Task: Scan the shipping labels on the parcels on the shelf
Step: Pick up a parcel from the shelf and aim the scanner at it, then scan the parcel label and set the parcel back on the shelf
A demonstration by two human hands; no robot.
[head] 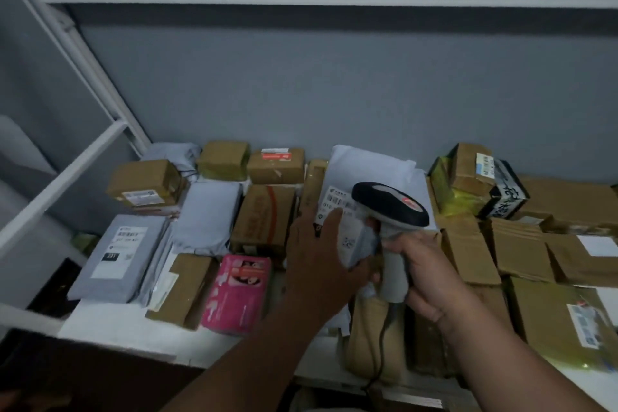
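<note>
A white shelf (110,328) carries many parcels. My right hand (424,278) grips the grey handle of a barcode scanner (389,202), whose dark head points left and down. My left hand (321,254) holds a small grey bagged parcel (354,241) with a white label, just under the scanner head. Behind it lies a large white mailer (368,167) with a barcode label (336,201). The scanner's cable (379,354) hangs down over the shelf front.
Left of my hands lie a pink packet (237,294), a grey labelled mailer (117,257) and brown boxes (264,221). Cardboard boxes (521,251) crowd the right side, with a black printed box (510,194). A grey wall rises behind; white shelf rails (67,184) run at left.
</note>
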